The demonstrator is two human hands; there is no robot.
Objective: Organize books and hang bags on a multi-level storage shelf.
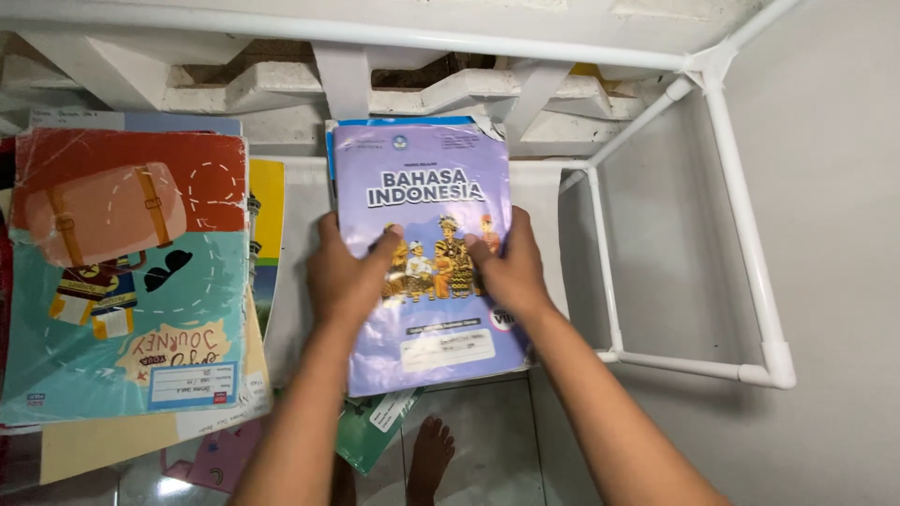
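seen from above: left hand (345, 272) and right hand (511, 267) clamped on the two long edges of a purple schoolbook (422, 253), thumbs curled over the cover, fingers hidden underneath. held above a white pipe-frame shelf (741, 225), stacked on at least two thinner books, a blue one (412, 121) peeking out at the top and a green one (375, 426) at the bottom

likely risks: green book already poking out low and askew, apt to slide free and drop toward the bare foot (429, 459) on the tiled floor (487, 440); grip only at the middle of the edges, so the pile could fan apart

close on the left, a teal and red notebook (122, 281) atop a leaning heap, near the left wrist and easy to knock. open room on the right, bounded by white pipes and a plain wall (834, 141); slatted rack (281, 89) just beyond the book's top edge
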